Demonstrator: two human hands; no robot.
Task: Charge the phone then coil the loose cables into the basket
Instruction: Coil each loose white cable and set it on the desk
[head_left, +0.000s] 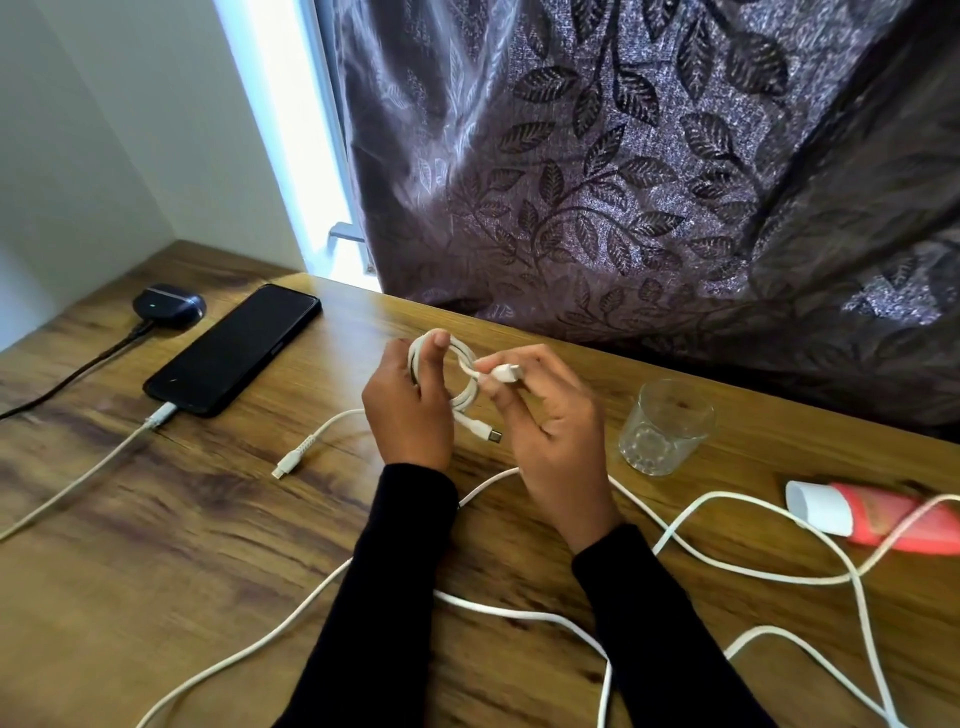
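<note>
A black phone (234, 349) lies face up at the left of the wooden table (156, 571), with a white charging cable (78, 478) plugged into its near end. Above the table's middle my left hand (410, 410) grips a small coil of white cable (464, 400), thumb over the loop. My right hand (550, 421) pinches that cable's white plug (506, 372) beside the coil; a second plug end (488, 432) hangs below. More loose white cable (727, 571) snakes over the near table. No basket is in view.
A dark earbud case (169, 305) with a black lead sits at the far left. A clear glass (665, 426) stands right of my hands. A pink tube with a white cap (872, 517) lies at the right edge. A patterned curtain (623, 182) hangs behind.
</note>
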